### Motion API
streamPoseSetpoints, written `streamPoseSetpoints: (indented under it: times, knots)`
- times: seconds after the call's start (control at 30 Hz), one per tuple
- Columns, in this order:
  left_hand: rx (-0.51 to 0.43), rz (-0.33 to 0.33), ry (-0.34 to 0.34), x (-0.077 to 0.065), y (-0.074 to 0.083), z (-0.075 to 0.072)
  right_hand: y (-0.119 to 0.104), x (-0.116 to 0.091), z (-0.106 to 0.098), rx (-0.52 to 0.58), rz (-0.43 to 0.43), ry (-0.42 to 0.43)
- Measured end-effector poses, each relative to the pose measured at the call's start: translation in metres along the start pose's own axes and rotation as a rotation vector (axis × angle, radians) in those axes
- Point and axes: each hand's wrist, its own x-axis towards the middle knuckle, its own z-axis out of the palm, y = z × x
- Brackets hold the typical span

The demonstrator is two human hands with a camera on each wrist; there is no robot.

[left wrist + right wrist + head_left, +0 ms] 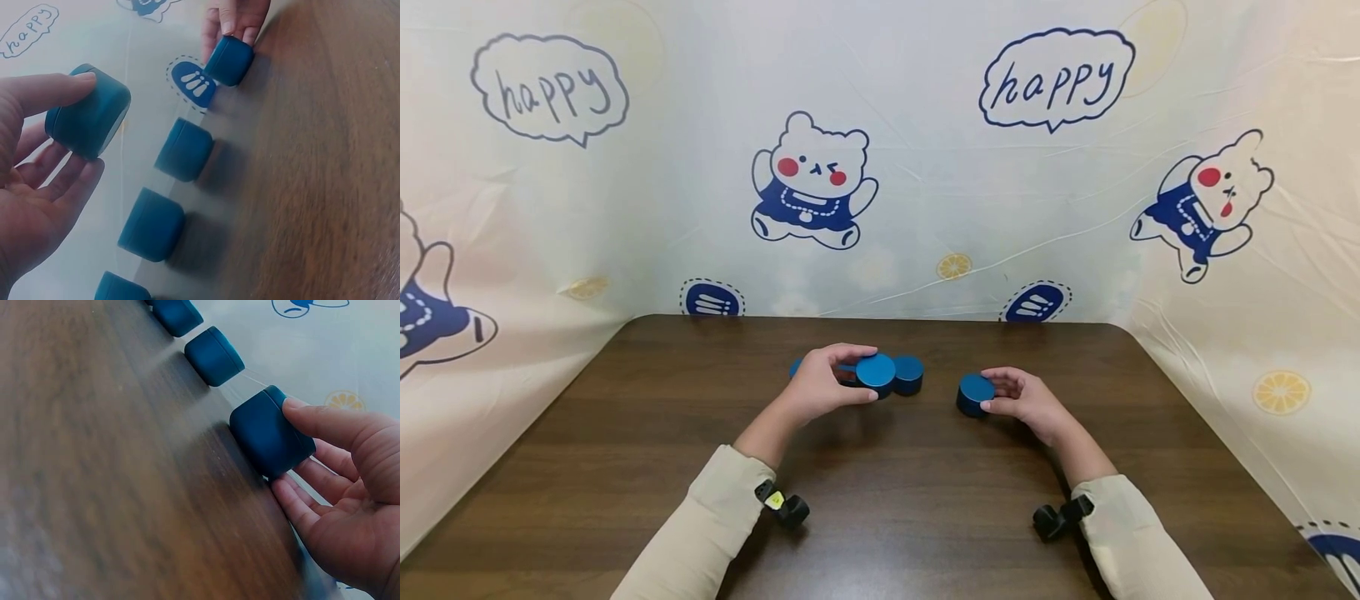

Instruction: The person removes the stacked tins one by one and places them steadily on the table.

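Observation:
My left hand [812, 387] pinches a blue round tin [876, 375] between thumb and fingers. In the left wrist view this tin [90, 115] is held off the table, and a seam below its lid shows. Farther right, my right hand [1026, 402] has thumb and fingers around a second blue tin [975, 395]. The right wrist view shows that tin [269, 437] at the table surface; whether it rests there I cannot tell. Behind the left hand's tin stands another blue tin [909, 376]. More blue tins [153, 225] stand in line with it, partly hidden by the left hand in the head view.
The dark wooden table [880, 517] ends at a pale printed cloth [925, 208] hanging behind and at both sides. A small black wrist camera [792, 510] sits on the left sleeve, another wrist camera [1051, 522] on the right.

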Motion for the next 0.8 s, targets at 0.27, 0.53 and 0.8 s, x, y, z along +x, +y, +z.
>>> streamPoseSetpoints:
  times: [0.27,0.53,0.8]
  knots:
    - [0.019,0.009,-0.002,0.002,-0.003,-0.006,0.000,0.000,-0.002,-0.001,0.014,0.000]
    - [0.034,-0.023,0.009,0.000,-0.001,-0.023,0.000,-0.001,-0.001,-0.001,0.013,0.006]
    - [0.030,-0.038,-0.010,-0.001,-0.001,-0.037,0.001,0.001,-0.001,-0.001,0.018,0.008]
